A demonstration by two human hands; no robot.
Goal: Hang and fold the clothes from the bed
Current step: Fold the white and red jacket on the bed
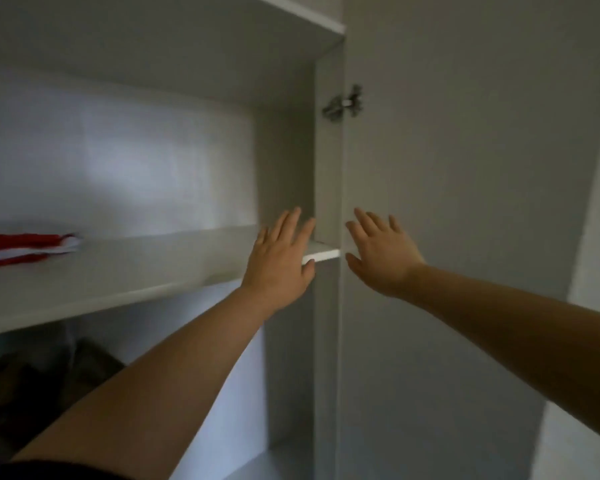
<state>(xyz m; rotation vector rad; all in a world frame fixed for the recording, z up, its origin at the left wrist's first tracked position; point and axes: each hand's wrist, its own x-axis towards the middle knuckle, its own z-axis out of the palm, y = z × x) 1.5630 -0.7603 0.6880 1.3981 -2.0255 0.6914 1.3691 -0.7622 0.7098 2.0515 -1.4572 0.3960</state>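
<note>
Inside a home, at an open clothes wardrobe point(284, 161): plain, pale panels form a fitted cupboard of the household kind. A broad white shelf point(118, 282) crosses the compartment. At the left end of the shelf lies a folded red-and-white garment point(28, 247), blurred. Below the shelf, dark clothes point(32, 393) show in the dim lower space, too shadowed to tell apart. Above the shelf, a second board point(291, 15) caps the compartment. To the right of the shelf, the wardrobe's door point(465, 168) stands swung open on a metal hinge point(343, 103), which is fixed to the side panel point(328, 161) at the shelf's right end.
</note>
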